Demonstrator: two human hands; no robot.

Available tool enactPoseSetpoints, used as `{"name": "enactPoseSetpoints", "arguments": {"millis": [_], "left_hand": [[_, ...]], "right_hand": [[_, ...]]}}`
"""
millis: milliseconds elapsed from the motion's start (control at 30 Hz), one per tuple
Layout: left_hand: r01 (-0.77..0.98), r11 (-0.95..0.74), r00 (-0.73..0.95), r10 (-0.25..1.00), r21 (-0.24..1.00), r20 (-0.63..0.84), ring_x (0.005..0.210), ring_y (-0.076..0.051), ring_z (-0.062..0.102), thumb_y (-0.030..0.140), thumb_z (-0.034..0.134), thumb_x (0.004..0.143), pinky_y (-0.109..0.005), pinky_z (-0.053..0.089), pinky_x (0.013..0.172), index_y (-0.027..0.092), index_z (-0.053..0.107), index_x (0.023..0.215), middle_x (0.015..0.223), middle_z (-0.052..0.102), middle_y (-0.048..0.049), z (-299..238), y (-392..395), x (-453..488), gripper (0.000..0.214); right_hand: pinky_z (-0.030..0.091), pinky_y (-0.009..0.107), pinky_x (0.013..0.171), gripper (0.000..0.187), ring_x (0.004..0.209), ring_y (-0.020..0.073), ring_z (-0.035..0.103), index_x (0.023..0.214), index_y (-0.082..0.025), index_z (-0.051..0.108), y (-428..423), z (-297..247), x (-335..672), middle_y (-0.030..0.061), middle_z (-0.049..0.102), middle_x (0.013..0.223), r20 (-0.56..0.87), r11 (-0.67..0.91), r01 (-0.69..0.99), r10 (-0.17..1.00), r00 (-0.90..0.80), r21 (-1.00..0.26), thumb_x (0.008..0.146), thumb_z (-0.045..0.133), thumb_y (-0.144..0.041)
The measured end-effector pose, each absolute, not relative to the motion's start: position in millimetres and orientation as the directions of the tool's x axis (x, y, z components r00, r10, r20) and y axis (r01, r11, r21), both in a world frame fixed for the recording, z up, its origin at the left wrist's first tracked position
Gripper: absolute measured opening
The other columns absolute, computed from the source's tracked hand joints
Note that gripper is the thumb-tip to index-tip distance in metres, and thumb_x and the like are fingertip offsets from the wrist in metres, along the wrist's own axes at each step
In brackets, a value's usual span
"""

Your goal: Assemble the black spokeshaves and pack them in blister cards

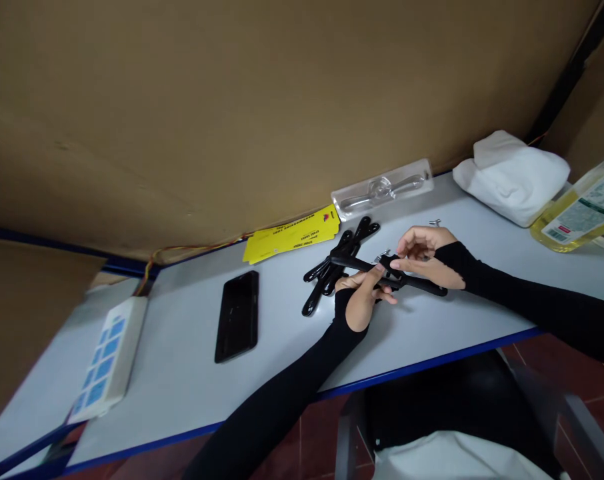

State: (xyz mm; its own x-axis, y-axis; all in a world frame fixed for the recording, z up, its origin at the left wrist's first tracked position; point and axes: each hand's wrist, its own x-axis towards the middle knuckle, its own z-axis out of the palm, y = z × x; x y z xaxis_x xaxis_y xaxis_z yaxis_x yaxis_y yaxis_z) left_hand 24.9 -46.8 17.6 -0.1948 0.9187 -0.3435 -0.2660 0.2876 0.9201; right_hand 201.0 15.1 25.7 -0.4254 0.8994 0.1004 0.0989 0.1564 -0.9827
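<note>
The left hand [365,293] grips one black tool [423,285] above the desk [292,353]; the right hand [425,253] curls at its middle, whether pinching I cannot tell; around them, one phone [237,317], one clear tray [382,189], one bottle [577,213].

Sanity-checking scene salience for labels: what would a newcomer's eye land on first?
Probably the yellow cards, fanned along the back of the table. Then, right of centre, the left hand holding a black two-handled tool, with the right hand near its middle. The bottle of yellow liquid at the far right may come next.
</note>
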Motion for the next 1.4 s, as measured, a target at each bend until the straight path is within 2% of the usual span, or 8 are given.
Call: {"name": "enactPoseSetpoints", "arguments": {"millis": [167, 333, 533, 767, 933, 1033, 1167, 1400], "left_hand": [[-0.286, 0.285, -0.176, 0.923, 0.915, -0.342, 0.049, -0.016, 0.065, 0.066, 0.096, 0.05, -0.027, 0.059, 0.044, 0.01, 0.074, 0.061, 0.057, 0.067, -0.0068, 18, -48, 26, 0.061], [-0.199, 0.258, -0.22, 0.928, 0.945, -0.3, 0.05, -0.017, 0.069, 0.075, 0.089, 0.06, -0.026, 0.062, 0.05, 0.009, 0.076, 0.066, 0.058, 0.067, -0.0061, 13, -52, 28, 0.067], [-0.128, 0.243, -0.194, 0.945, 0.962, -0.264, 0.05, -0.018, 0.072, 0.071, 0.088, 0.068, -0.026, 0.062, 0.054, 0.011, 0.079, 0.071, 0.062, 0.072, -0.0063, 22, -58, 28, 0.06], [-0.046, 0.197, -0.252, 0.946, 0.979, -0.202, 0.047, -0.02, 0.071, 0.055, 0.089, 0.074, -0.027, 0.06, 0.05, 0.013, 0.077, 0.062, 0.057, 0.071, -0.0063, 28, -61, 27, 0.044], [-0.018, 0.217, -0.294, 0.932, 0.976, -0.212, 0.044, -0.021, 0.07, 0.053, 0.087, 0.075, -0.027, 0.058, 0.046, 0.015, 0.075, 0.059, 0.054, 0.07, -0.0056, 32, -59, 25, 0.043], [-0.042, 0.223, -0.292, 0.929, 0.974, -0.226, 0.045, -0.021, 0.07, 0.053, 0.087, 0.074, -0.028, 0.059, 0.047, 0.015, 0.074, 0.059, 0.055, 0.071, -0.006, 32, -57, 24, 0.043], [-0.075, 0.222, -0.284, 0.93, 0.972, -0.234, 0.049, -0.023, 0.073, 0.052, 0.088, 0.073, -0.028, 0.06, 0.049, 0.014, 0.075, 0.06, 0.057, 0.072, -0.0076, 30, -56, 23, 0.042], [-0.09, 0.225, -0.295, 0.925, 0.97, -0.241, 0.051, -0.023, 0.075, 0.052, 0.092, 0.069, -0.026, 0.06, 0.05, 0.014, 0.076, 0.063, 0.058, 0.073, -0.0071, 30, -56, 23, 0.042]], "right_hand": [[0.053, 0.024, 0.062, 0.031, 0.075, 0.0148, 0.072, 0.102, -0.018, 0.081, 15, 24, 207, 0.006, 0.081, 0.093, 0.123, 0.265, 0.202, 0.841, -0.526, -0.943, 0.086, 0.079, -0.045], [0.052, 0.025, 0.069, 0.023, 0.071, 0.0129, 0.07, 0.11, -0.026, 0.086, 19, 24, 211, 0.0027, 0.083, 0.093, 0.312, 0.532, 0.263, 0.756, -0.576, -0.805, 0.093, 0.077, -0.039], [0.054, 0.026, 0.073, 0.026, 0.076, 0.0139, 0.07, 0.119, -0.026, 0.083, 17, 16, 209, 0.0042, 0.081, 0.094, 0.452, 0.649, 0.205, 0.69, -0.566, -0.733, 0.101, 0.069, -0.038], [0.057, 0.029, 0.077, 0.025, 0.08, 0.0155, 0.071, 0.116, -0.029, 0.084, 6, 16, 205, 0.0035, 0.08, 0.095, 0.452, 0.613, 0.207, 0.733, -0.509, -0.762, 0.101, 0.069, -0.042], [0.054, 0.028, 0.072, 0.031, 0.078, 0.0153, 0.067, 0.126, -0.025, 0.08, 4, 20, 205, 0.0047, 0.078, 0.092, 0.422, 0.607, 0.215, 0.724, -0.546, -0.765, 0.105, 0.061, -0.035], [0.055, 0.027, 0.07, 0.03, 0.075, 0.0139, 0.065, 0.125, -0.025, 0.081, 2, 23, 205, 0.0045, 0.078, 0.093, 0.38, 0.55, 0.187, 0.747, -0.545, -0.814, 0.102, 0.064, -0.033], [0.06, 0.026, 0.071, 0.029, 0.076, 0.0136, 0.067, 0.122, -0.024, 0.082, 0, 25, 204, 0.0056, 0.079, 0.099, 0.331, 0.462, 0.14, 0.785, -0.523, -0.876, 0.098, 0.065, -0.029], [0.063, 0.03, 0.072, 0.031, 0.081, 0.0172, 0.072, 0.121, -0.022, 0.082, -1, 25, 203, 0.0087, 0.079, 0.103, 0.284, 0.401, 0.127, 0.806, -0.519, -0.907, 0.095, 0.07, -0.035]]}}
